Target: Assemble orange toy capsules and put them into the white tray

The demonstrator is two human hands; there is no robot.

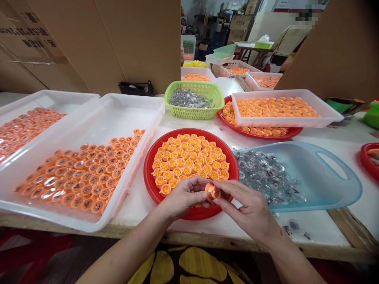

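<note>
A small orange plastic cup [213, 191], tipped on its side, is pinched between my two hands above the near edge of a round red tray [148, 179]. My left hand [187, 197] grips it from the left with thumb and fingers. From the right, the fingertips of my right hand [250, 205] press on its dark-marked end. Many similar orange cups with yellow insides [187, 157] stand close together in the red tray. Right of it, clear plastic domes with dark prints [263, 173] lie heaped in a light blue tray [314, 173].
A white tray [130, 114] at left holds rows of capped orange cups; another white tray [68, 94] lies beyond. A green basket [194, 114] contains clear pieces. A white tray [322, 112] rests on a red tray [266, 134]. Cardboard panels [89, 43] rise behind.
</note>
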